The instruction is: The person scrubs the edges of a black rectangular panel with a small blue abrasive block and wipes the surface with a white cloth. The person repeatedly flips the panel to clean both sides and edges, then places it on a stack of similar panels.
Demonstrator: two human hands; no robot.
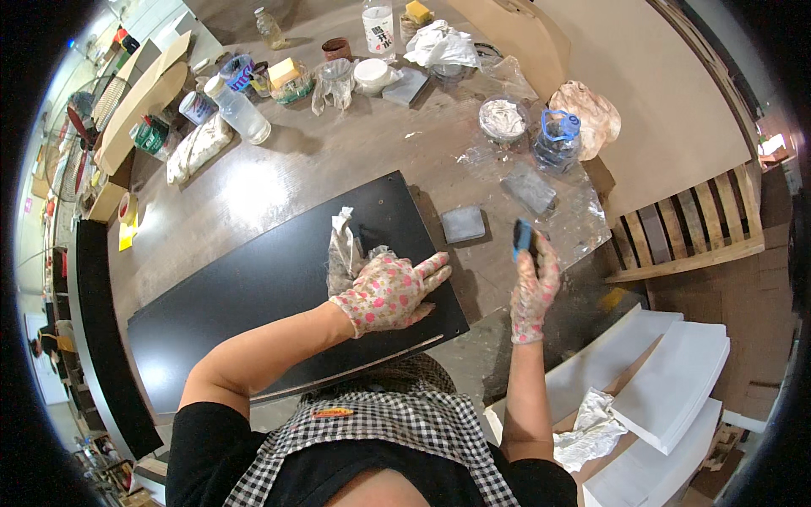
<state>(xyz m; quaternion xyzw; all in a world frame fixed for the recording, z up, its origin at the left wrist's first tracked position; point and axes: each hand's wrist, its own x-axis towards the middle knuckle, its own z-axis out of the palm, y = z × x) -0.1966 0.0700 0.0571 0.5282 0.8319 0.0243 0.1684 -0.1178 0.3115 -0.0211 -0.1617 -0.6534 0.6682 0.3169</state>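
Note:
My left hand (389,294), in a white glove with pink dots, lies palm down on a large black panel (253,287). Two of its fingers stretch to the panel's right edge; the others curl under. A crumpled, stained rag (342,249) juts out at its thumb side and seems caught in the hand; the thumb itself is hidden. My right hand (536,291), gloved alike, is raised beyond the panel's right edge. Its fingertips pinch a small blue and black block (522,239). A grey block (463,225) rests on the table between the hands, farther off.
Another grey slab (529,188), a tub of white paste (503,118) and a blue-handled jug (557,139) stand on the table (321,160). Bottles, tubs and sponges line the back. White panels (676,380) are stacked at lower right, near a wooden pallet (693,224).

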